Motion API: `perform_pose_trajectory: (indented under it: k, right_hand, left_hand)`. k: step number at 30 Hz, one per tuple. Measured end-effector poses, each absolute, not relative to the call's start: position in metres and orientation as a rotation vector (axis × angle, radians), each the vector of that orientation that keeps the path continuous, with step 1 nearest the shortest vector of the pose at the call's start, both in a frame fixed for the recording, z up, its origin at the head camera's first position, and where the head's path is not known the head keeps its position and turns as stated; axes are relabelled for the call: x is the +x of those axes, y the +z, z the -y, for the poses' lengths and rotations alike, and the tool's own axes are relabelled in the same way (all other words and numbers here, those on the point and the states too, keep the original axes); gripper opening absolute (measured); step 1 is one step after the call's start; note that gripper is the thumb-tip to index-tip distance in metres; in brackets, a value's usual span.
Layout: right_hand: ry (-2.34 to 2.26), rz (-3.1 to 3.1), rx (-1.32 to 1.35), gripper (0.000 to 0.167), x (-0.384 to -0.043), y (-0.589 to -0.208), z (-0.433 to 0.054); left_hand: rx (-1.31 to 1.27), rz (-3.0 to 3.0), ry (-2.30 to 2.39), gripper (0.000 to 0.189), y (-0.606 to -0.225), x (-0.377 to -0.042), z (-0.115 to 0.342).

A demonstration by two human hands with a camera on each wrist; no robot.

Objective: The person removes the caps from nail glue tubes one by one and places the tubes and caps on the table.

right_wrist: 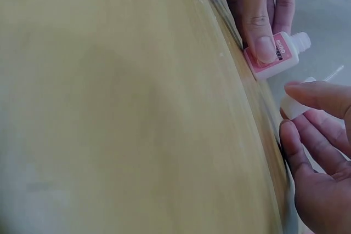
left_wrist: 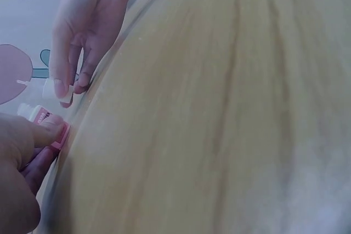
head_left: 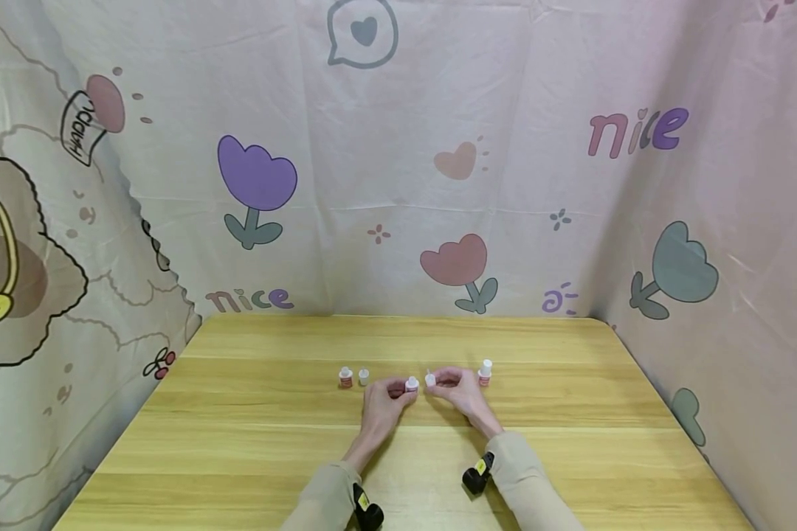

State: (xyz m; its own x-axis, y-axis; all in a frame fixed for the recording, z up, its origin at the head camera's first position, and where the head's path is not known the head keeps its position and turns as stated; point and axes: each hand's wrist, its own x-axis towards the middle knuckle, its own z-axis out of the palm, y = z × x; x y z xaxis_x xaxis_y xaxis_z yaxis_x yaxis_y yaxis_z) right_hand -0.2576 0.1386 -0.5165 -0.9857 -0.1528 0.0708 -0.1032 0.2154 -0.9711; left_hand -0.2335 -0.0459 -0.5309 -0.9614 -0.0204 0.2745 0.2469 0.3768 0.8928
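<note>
My left hand grips a small white bottle with a pink label between thumb and fingers. The bottle's narrow white neck is uncovered, as the right wrist view shows. Close beside it, my right hand pinches a white cap with a thin clear stem sticking out of it. Bottle and cap are apart by a small gap. In the left wrist view the same bottle tilts in the fingers, and the cap shows above it.
Left of my hands, a similar small bottle with a short white neck stands on the wooden table, a loose white cap next to it. Just beyond my right hand stands a capped bottle. A printed cloth hangs behind the table.
</note>
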Motion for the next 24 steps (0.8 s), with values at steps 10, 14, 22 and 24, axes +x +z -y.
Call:
perform_pose_trajectory:
  k: [10, 14, 22, 24]
  right_hand:
    - [-2.024, -2.448, -0.497, 0.019, -0.260, -0.527, -0.141]
    - [-1.992, -2.448, -0.358, 0.022, -0.262, -0.524, -0.138]
    - [-1.928, -2.477, -0.204, 0.025, -0.267, -0.523, -0.133]
    - [-1.924, -2.489, -0.222, 0.025, -0.267, -0.523, -0.132]
  left_hand:
    - [-0.164, 2.378, -1.578, 0.018, -0.533, -0.238, 0.044]
    - [-0.159, 2.368, -1.573, 0.018, -0.533, -0.239, 0.045]
    - [-0.142, 2.365, -1.565, 0.018, -0.532, -0.240, 0.044]
    - [-0.133, 2.366, -1.559, 0.018, -0.532, -0.241, 0.044]
